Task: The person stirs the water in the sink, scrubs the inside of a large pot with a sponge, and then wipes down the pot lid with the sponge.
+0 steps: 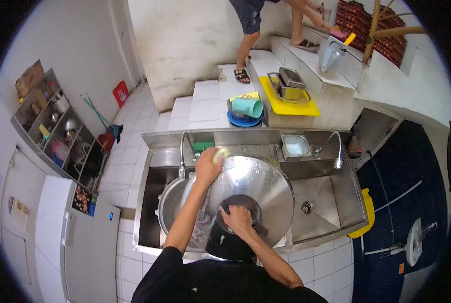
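Note:
My left hand is closed around a yellow-green sponge at the far left rim of a large, shiny, round metal lid. Wet streaks and some suds show on the lid's left side. At its centre, my right hand is closed on the knob, which the fingers mostly hide. Under the lid's left side, a wide metal pot stands in the left basin of the steel sink.
Two faucets rise behind the sink, near a steel container. Behind stand stacked bowls with a turquoise cup and a yellow board holding metal trays. Another person is on the steps. A fridge stands left.

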Motion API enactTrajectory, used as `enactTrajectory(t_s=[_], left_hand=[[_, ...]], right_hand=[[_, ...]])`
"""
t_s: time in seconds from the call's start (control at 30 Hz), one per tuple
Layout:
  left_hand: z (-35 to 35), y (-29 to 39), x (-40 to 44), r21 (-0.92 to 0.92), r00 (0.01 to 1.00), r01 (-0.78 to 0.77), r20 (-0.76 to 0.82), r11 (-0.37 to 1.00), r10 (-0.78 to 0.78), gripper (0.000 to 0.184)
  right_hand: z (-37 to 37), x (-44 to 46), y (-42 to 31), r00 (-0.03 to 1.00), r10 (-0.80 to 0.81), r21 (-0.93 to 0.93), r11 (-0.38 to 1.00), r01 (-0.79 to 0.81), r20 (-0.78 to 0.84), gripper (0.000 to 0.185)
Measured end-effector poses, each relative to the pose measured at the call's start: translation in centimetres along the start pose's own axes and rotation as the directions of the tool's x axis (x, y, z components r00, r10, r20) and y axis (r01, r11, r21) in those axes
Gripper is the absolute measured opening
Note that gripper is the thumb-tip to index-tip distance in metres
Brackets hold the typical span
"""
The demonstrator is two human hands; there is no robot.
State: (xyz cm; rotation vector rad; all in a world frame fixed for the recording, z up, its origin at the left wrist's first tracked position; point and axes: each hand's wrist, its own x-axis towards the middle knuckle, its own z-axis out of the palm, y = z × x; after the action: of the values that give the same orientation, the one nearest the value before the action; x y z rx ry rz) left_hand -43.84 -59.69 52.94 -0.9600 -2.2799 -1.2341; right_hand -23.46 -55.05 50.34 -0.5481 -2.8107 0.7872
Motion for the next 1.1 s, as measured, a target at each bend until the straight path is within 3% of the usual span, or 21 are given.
enactTrajectory(t_s=[0.03, 0.1, 0.17, 0.23, 0.27, 0.33, 0.37, 0.47, 0.53, 0.6, 0.67, 0.7, 0.73, 0.77, 0.83, 0.87, 0.93, 1.0, 1.03, 1.1], left_hand=[[-0.7, -0.3, 0.3, 0.006, 0.985, 0.168, 0.032, 0.986, -0.168, 0.027], [0.5, -1.3, 0.4, 0.018, 0.969, 0.248, -0.027, 0.969, -0.247, 0.027], [1.5, 2.6, 1.4, 0.026, 0.98, 0.039, -0.197, 0.999, -0.033, 0.024], [3.6, 4.1, 2.7, -0.055, 0.98, -0.152, -0.137, 0.987, 0.144, 0.024], [3.7, 4.4, 2.9, -0.065, 0.983, -0.124, -0.148, 0.99, 0.113, 0.024], [3.7, 5.1, 2.8, -0.042, 0.971, -0.24, 0.006, 0.97, 0.241, 0.024], [3.0, 4.5, 2.0, -0.044, 0.972, -0.236, -0.001, 0.971, 0.237, 0.024], [0.5, 1.6, 0.6, -0.041, 0.979, -0.189, -0.089, 0.981, 0.185, 0.021], [0.1, 1.0, -0.1, 0.033, 0.966, 0.16, -0.211, 0.987, -0.15, 0.017], [2.3, 3.2, 0.6, 0.056, 0.947, -0.034, -0.317, 0.998, 0.05, 0.014], [4.3, 7.4, 1.5, -0.111, 0.974, -0.166, -0.172, 0.98, 0.145, 0.015], [5.7, 8.4, 1.9, -0.102, 0.97, -0.242, -0.054, 0.965, 0.237, 0.017], [6.3, 8.9, 1.8, -0.106, 0.944, -0.316, 0.067, 0.943, 0.324, 0.018], [5.9, 8.6, 1.7, -0.098, 0.949, -0.307, 0.052, 0.947, 0.312, 0.018], [4.4, 8.3, 1.8, -0.107, 0.923, -0.383, -0.015, 0.917, 0.384, 0.02], [3.3, 7.1, 1.9, -0.103, 0.919, -0.379, -0.155, 0.92, 0.362, 0.02], [-0.1, 4.5, 1.4, 0.039, 0.967, -0.147, -0.203, 0.988, 0.152, 0.021], [-0.4, 1.4, 0.9, 0.007, 0.949, 0.248, -0.202, 0.969, -0.242, 0.022], [-0.2, 2.2, 0.9, 0.019, 0.955, 0.243, -0.178, 0.97, -0.236, 0.022], [2.3, 5.3, 0.9, -0.01, 0.95, -0.035, -0.312, 0.999, 0.03, 0.022]], right_hand=[[-0.3, 0.1, -0.1, 1.0, 0.008, -0.006, 1.0, -0.008, 0.024, 0.047], [0.2, 0.6, 0.3, 1.0, -0.008, -0.007, 1.0, 0.008, 0.009, 0.045], [1.3, 0.7, 0.4, 0.997, -0.067, -0.038, 0.997, 0.069, 0.048, 0.044], [2.1, 1.1, 0.1, 0.988, -0.141, -0.049, 0.988, 0.144, 0.06, 0.044], [2.2, 1.1, -0.2, 0.985, -0.163, -0.047, 0.985, 0.166, 0.05, 0.043], [2.4, 1.1, -0.3, 0.984, -0.179, -0.069, 0.981, 0.18, 0.009, 0.04], [2.2, 0.6, 0.2, 0.983, -0.183, -0.076, 0.98, 0.184, 0.012, 0.04], [1.7, 0.1, 0.8, 0.99, -0.137, -0.12, 0.983, 0.139, 0.023, 0.04], [1.5, 0.5, 0.2, 0.992, -0.121, -0.093, 0.988, 0.125, 0.048, 0.039], [2.3, 0.1, -0.3, 0.988, -0.106, -0.075, 0.99, 0.115, 0.116, 0.038], [3.7, 1.1, -1.0, 0.962, -0.165, -0.047, 0.983, 0.179, 0.22, 0.036], [4.1, 1.1, -1.2, 0.954, -0.175, -0.049, 0.98, 0.192, 0.245, 0.036], [4.4, 0.9, -1.4, 0.947, -0.321, 0.116, 0.941, 0.317, 0.015, 0.036], [4.6, 1.3, -1.5, 0.878, -0.41, 0.24, 0.852, 0.466, -0.247, 0.036], [4.6, 1.7, -1.3, 0.868, -0.465, 0.116, 0.866, 0.487, -0.172, 0.035], [4.2, 1.3, -1.1, 0.924, -0.382, 0.015, 0.924, 0.383, -0.026, 0.035], [2.2, 0.7, -1.0, 0.968, -0.203, -0.113, 0.969, 0.22, 0.145, 0.037], [1.6, 1.2, -0.5, 0.976, -0.193, -0.115, 0.972, 0.204, 0.105, 0.037], [1.6, 0.9, -0.9, 0.975, -0.199, -0.117, 0.971, 0.21, 0.104, 0.038], [3.0, 1.2, -1.1, 0.966, -0.143, -0.115, 0.979, 0.17, 0.216, 0.036]])
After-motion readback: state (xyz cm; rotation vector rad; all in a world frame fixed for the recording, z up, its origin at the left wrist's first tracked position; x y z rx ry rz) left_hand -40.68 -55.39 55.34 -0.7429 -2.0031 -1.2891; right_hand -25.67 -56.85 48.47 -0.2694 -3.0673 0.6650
